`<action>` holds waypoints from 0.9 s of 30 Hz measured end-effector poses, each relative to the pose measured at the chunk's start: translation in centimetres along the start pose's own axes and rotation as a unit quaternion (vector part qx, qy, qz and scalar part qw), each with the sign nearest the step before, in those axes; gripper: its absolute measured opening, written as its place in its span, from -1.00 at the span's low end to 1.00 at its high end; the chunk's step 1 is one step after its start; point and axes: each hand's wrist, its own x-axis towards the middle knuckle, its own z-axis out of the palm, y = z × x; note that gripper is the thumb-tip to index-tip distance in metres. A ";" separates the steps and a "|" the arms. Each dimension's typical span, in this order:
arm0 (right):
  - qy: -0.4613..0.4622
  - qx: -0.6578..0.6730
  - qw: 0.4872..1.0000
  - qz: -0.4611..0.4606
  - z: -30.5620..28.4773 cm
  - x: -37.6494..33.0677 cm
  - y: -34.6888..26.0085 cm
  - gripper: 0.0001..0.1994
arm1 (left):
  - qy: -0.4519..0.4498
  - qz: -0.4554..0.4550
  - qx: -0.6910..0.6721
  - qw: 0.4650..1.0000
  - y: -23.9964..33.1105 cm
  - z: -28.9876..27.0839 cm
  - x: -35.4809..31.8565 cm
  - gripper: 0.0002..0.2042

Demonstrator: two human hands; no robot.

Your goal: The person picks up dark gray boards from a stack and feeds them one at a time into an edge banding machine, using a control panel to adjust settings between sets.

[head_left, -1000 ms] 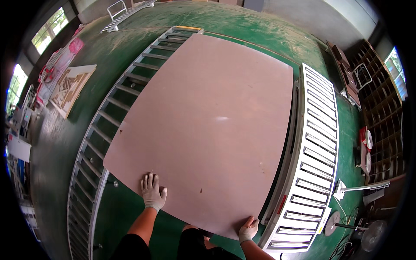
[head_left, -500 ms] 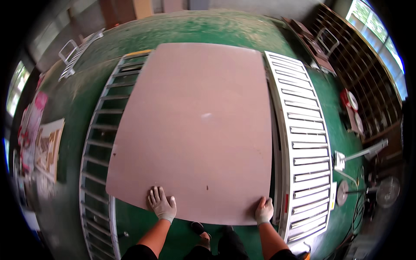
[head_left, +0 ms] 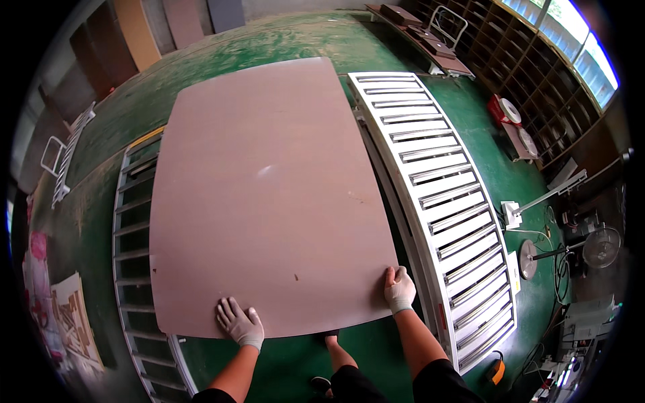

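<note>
A large pinkish-brown board [head_left: 269, 188] lies flat in front of me, resting over a grey metal roller rack [head_left: 131, 248] on its left side. My left hand [head_left: 238, 324], in a white glove, rests palm down on the board's near edge with fingers spread. At the board's near right corner, my gloved right hand [head_left: 400, 289] grips the edge. A white roller rack [head_left: 437, 201] runs along the board's right side.
The floor [head_left: 497, 174] is green. Wooden shelving [head_left: 537, 74] lines the right wall, with a red-and-white reel [head_left: 505, 111] in front of it. Standing fans [head_left: 598, 248] and cables sit at the right. Cardboard and papers [head_left: 70, 322] lie at the lower left. Boards lean at the back.
The view has swung to the left, so the board now sits squarer in front of me. My right hand has moved onto the board's right corner; my left hand stays on the near edge.
</note>
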 end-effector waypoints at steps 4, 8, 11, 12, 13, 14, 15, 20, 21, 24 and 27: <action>0.008 -0.001 1.000 0.011 0.2 5.3 -3.6 -0.57 | -0.001 -0.003 0.010 1.000 2.8 0.0 5.7 -0.34; 0.020 0.006 1.000 0.003 0.1 10.7 -7.3 -0.55 | -0.004 -0.004 0.003 1.000 6.5 -0.9 12.0 -0.36; 0.045 -0.002 0.999 0.009 0.5 15.2 -10.4 -0.56 | 0.000 -0.007 -0.001 1.000 8.7 -0.8 17.1 -0.35; 0.045 -0.002 0.999 0.004 0.6 16.5 -11.3 -0.56 | 0.003 -0.011 -0.002 1.000 9.4 -0.6 18.7 -0.35; 0.045 0.017 0.999 0.008 0.7 17.8 -12.2 -0.56 | -0.001 -0.010 -0.008 1.000 10.1 -0.6 20.2 -0.35; 0.045 0.037 0.998 0.012 0.8 19.1 -13.1 -0.56 | -0.003 -0.009 -0.014 1.000 10.9 -0.6 21.8 -0.34; 0.058 0.044 0.997 0.011 0.8 20.3 -13.9 -0.55 | 0.000 -0.005 -0.020 1.000 11.7 -0.7 23.3 -0.33; 0.064 0.019 0.998 0.017 1.4 26.6 -18.2 -0.58 | 0.005 0.008 -0.035 0.999 14.6 -0.3 30.7 -0.34; 0.057 0.023 0.998 0.017 1.8 27.9 -19.0 -0.57 | -0.008 0.007 -0.034 0.999 15.3 -0.5 32.6 -0.33; 0.082 0.009 0.996 0.030 1.7 30.8 -21.5 -0.56 | -0.032 0.005 -0.032 0.999 17.3 -0.2 37.1 -0.32; 0.072 0.020 0.996 0.043 1.5 34.7 -23.7 -0.54 | -0.043 0.021 -0.017 0.999 19.5 -0.4 41.7 -0.32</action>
